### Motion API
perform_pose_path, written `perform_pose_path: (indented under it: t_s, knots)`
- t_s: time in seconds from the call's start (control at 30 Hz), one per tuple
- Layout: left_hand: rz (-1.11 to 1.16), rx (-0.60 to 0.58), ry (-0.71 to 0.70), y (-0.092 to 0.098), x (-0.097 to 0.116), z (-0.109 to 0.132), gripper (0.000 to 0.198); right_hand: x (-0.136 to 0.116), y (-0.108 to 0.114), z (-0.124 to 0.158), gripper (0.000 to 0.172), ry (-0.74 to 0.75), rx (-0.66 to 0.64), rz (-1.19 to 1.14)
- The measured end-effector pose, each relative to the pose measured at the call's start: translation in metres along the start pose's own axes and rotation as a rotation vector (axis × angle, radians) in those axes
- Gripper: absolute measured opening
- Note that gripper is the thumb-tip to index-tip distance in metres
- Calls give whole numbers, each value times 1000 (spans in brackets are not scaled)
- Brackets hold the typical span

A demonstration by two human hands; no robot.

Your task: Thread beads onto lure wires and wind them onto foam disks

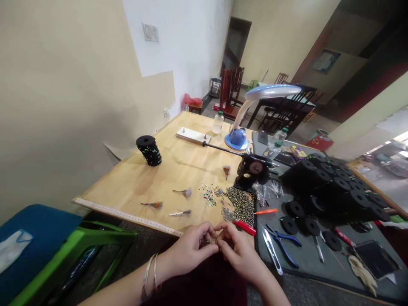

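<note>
My left hand [195, 247] and my right hand [238, 250] meet at the table's front edge, fingertips pinched together. Whatever they hold is too small to make out. Just beyond them lies a heap of small striped metallic pieces [240, 204], with tiny coloured beads [210, 195] scattered to its left. A red-handled tool [245, 227] rests beside my right hand. To the left lie a bundle with orange near its tip [153, 205], a pale-tipped bundle [183, 192] and a thin white-handled brush-like piece [180, 213].
A black foam spool [149, 151] stands at left. A blue lamp [237, 138] and a black winding device [253, 168] are at the back. On the dark mat [301, 259] lie blue pliers [283, 244], silver tweezers [272, 250] and several black foam rolls [334, 187].
</note>
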State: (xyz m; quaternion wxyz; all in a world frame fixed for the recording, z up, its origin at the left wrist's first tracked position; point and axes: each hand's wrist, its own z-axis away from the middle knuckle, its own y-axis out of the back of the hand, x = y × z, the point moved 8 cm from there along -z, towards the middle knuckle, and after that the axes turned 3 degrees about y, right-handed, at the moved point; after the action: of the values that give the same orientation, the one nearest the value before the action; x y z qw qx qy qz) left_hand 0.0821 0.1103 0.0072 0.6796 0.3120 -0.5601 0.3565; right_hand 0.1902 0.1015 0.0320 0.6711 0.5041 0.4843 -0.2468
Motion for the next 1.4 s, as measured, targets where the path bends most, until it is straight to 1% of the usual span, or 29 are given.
perform_pose_path:
  t_s: [0.13, 0.2, 0.27, 0.4, 0.53, 0.73, 0.93, 1.13, 1.4]
  knots:
    - [-139, 30, -23, 4, 5, 0, 14, 4, 3, 2, 24, -32, 6, 2]
    - [-171, 39, -17, 7, 6, 0, 14, 7, 6, 4, 25, -34, 17, 27]
    - [-182, 50, -9, 9, 5, 0, 14, 7, 8, 5, 23, -14, 28, 72]
    - [-170, 63, 21, 10, 0, 1, 17, 6, 9, 7, 13, 33, 65, 179]
    - [-166, 33, 29, 6, -2, 1, 19, 6, 11, 6, 12, 61, 107, 220]
    - [-118, 5, 23, 4, 3, 0, 20, 10, 13, 6, 15, 70, 137, 271]
    - [-49, 4, 50, 4, -1, 0, 21, 16, 18, 10, 14, 70, 160, 276]
    - [25, 1, 38, 3, -4, -1, 25, 18, 22, 11, 14, 75, 182, 244]
    - [122, 9, 54, 8, -8, -1, 31, 23, 20, 11, 17, 76, 172, 262]
